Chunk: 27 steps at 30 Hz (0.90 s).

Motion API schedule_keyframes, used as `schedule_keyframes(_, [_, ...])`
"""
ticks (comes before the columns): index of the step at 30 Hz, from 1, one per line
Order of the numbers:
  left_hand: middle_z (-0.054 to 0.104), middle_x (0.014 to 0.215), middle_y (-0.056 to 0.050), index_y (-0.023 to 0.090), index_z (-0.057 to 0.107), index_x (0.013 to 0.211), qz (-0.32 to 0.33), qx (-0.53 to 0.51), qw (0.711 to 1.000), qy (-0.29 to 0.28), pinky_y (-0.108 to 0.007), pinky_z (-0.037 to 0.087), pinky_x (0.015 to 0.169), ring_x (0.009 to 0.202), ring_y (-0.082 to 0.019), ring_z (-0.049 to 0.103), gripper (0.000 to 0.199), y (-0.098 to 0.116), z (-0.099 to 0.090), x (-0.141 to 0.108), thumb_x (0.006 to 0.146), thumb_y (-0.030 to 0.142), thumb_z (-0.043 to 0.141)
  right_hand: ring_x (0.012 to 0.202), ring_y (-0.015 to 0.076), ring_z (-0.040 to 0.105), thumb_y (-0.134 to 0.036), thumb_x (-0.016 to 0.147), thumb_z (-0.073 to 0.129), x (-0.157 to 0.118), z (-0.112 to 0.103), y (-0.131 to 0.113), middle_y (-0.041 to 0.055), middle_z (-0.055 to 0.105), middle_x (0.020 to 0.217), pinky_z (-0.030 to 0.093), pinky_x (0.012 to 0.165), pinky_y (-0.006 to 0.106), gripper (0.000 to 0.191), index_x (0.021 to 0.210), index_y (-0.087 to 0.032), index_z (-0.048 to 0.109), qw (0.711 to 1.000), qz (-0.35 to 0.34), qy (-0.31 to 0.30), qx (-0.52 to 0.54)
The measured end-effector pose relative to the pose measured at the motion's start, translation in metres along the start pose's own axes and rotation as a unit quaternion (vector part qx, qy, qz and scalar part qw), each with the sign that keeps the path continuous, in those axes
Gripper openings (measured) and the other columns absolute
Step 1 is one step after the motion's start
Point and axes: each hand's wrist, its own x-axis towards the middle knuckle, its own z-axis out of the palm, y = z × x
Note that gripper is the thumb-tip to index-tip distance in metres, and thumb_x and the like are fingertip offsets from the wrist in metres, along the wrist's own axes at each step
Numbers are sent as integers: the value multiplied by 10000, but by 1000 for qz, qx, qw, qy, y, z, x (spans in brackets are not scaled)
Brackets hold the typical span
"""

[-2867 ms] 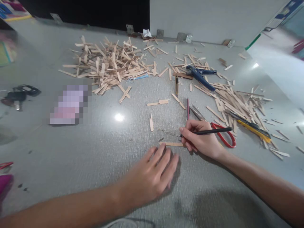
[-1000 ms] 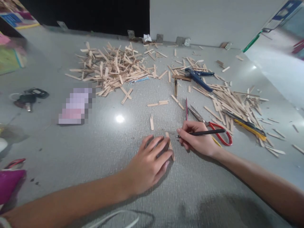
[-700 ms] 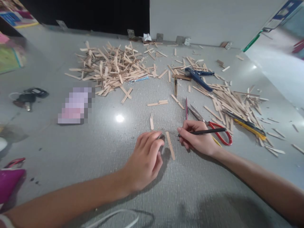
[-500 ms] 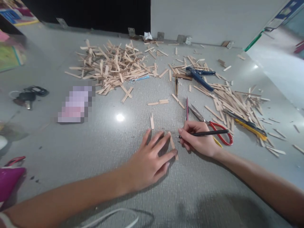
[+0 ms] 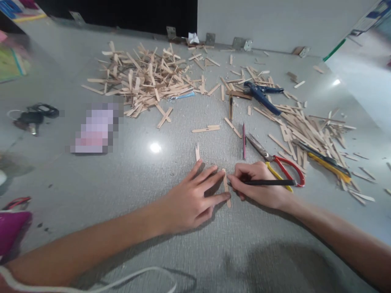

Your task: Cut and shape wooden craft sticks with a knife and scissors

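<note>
My left hand [image 5: 197, 197] lies with its fingers spread. Two of its fingertips press a wooden craft stick [image 5: 226, 185] against the table. My right hand [image 5: 259, 183] is closed around a slim black pen [image 5: 271, 182], its tip meeting the right side of that stick. Just above my left fingers lies a craft stick with a notched end [image 5: 197, 152], its lower part partly covered by a fingertip. Scissors [image 5: 269, 156] with a red and a yellow handle rest beyond my right hand, and a pink pencil [image 5: 244, 141] lies left of their blades.
A heap of craft sticks [image 5: 146, 77] spreads at the back left, and another pile [image 5: 302, 130] at the right. Blue pliers [image 5: 262, 97] and a yellow-black cutter [image 5: 326, 162] lie there. A blurred phone-like object [image 5: 96, 128] and keys [image 5: 33, 118] are at left.
The black pen's tip has moved left and down onto the stick with my right hand. My left fingertip now covers part of the notched stick. The view has shifted slightly.
</note>
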Motion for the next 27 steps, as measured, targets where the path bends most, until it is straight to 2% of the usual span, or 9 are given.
schedule_keyframes(7, [445, 1694, -213, 236, 632, 1499, -16, -43, 999, -4, -731, 287, 1290, 1605, -424, 379, 478, -2, -1, -1, 1027, 156, 617, 395, 86, 539, -361, 989, 666, -1, 3, 4, -33, 595, 470, 394, 413, 189, 367, 670, -221, 550, 998, 36, 17, 48])
schedule_keyframes(11, [480, 1659, -158, 257, 524, 1482, -57, -97, 994, 6, -679, 214, 1347, 1598, -315, 409, 538, -1, -2, -1, 996, 29, 493, 378, 84, 538, -388, 974, 707, 1, 4, 6, -34, 584, 458, 395, 397, 182, 389, 662, -217, 548, 996, 41, 28, 72])
schedule_keyframes(14, [516, 1594, -160, 238, 451, 1423, -81, -137, 987, 36, -642, 219, 1365, 1549, -267, 468, 481, 1, -2, -2, 1004, 5, 416, 372, 86, 551, -421, 939, 773, 2, 4, 3, -26, 612, 491, 407, 373, 180, 419, 653, -214, 547, 992, 59, 36, 107])
schedule_keyframes(18, [518, 1567, -182, 217, 429, 1397, -96, -129, 984, 78, -652, 249, 1356, 1559, -293, 430, 417, 1, 1, -3, 1023, 33, 402, 332, 70, 492, -492, 901, 828, 4, 2, -3, -19, 641, 522, 373, 317, 183, 473, 640, -217, 545, 983, 77, 51, 160])
schedule_keyframes(21, [487, 1616, -173, 224, 489, 1408, -67, -83, 993, 51, -664, 224, 1352, 1592, -329, 370, 400, 1, 3, -4, 1040, 80, 423, 310, 65, 444, -529, 889, 839, 5, 1, -6, -30, 619, 490, 349, 299, 190, 496, 633, -224, 543, 980, 80, 56, 170])
schedule_keyframes(25, [418, 1714, -181, 223, 558, 1489, -28, -29, 999, -14, -720, 163, 1328, 1622, -421, 311, 425, 2, 0, -3, 1066, 268, 549, 347, 86, 512, -507, 895, 834, 4, 2, -3, -20, 624, 501, 390, 337, 197, 486, 632, -223, 541, 986, 73, 55, 140])
schedule_keyframes(27, [417, 1722, -185, 225, 583, 1504, -25, -23, 999, -35, -732, 154, 1317, 1622, -437, 315, 445, 2, -3, -1, 1067, 306, 584, 363, 92, 536, -473, 914, 814, 3, 3, 0, -21, 615, 497, 401, 361, 195, 458, 640, -218, 548, 990, 63, 52, 116])
